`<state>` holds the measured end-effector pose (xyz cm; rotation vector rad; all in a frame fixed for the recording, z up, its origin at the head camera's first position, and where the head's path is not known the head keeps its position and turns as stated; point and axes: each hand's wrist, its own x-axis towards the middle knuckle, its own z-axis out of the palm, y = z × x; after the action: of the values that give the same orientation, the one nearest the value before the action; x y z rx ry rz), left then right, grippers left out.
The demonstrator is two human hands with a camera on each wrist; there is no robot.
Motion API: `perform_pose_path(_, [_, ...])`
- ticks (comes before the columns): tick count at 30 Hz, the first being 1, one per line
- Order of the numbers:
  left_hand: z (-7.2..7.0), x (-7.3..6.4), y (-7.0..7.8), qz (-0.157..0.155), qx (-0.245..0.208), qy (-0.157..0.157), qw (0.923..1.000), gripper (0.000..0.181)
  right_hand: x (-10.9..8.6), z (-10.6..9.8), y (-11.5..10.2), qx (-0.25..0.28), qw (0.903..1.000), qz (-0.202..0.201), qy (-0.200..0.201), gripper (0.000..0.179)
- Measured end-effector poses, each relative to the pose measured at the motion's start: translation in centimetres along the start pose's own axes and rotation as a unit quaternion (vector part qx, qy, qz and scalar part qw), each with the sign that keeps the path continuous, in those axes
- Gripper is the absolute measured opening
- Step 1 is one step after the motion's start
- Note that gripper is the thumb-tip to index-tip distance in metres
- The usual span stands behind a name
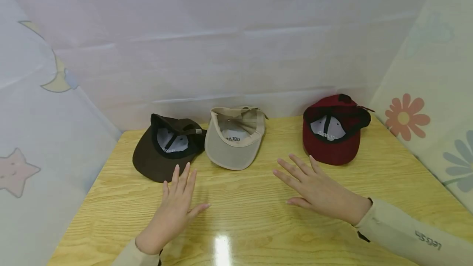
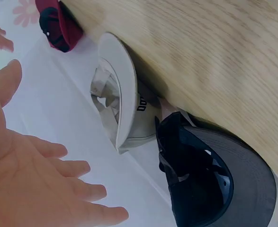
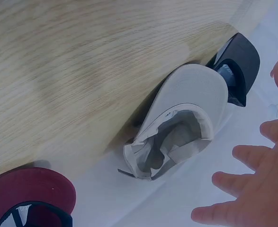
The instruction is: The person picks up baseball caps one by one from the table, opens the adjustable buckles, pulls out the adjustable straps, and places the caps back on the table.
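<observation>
Left hand point(image 1: 171, 214) spread wide in the head view, fingertips overlapping the dark brown cap point(image 1: 148, 159), right hand point(image 1: 323, 192) just as straight-fingered near the maroon cap point(image 1: 330, 153), and the beige cap point(image 1: 233, 157) sits between those two caps at the back of the bench point(image 1: 255, 212)! Over to the left wrist: extended fingers, beige cap just beside brown, maroon farther off. Right wrist: splayed fingers too, beige cap's hollow facing us, maroon cut off at the corner.
</observation>
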<state>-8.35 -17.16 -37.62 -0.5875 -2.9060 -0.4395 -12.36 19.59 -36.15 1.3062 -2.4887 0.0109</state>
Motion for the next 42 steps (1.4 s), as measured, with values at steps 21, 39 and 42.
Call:
perform_pose_path(21, [0.6,0.3,-2.3,-0.097,-0.027,-0.012,0.9949,0.083,0.2,0.5,-0.2,0.028,0.9995,0.008,-0.007,0.068])
perform_pose_path(39, [0.6,0.5,-4.6,-0.133,-0.002,-0.007,0.9911,0.082,0.5,1.2,-0.3,0.04,0.999,0.019,-0.002,0.067])
perform_pose_path(42, [0.6,0.5,-5.1,-0.136,0.003,-0.001,0.9908,0.081,0.5,1.3,-0.3,0.041,0.9989,0.019,-0.005,0.066])
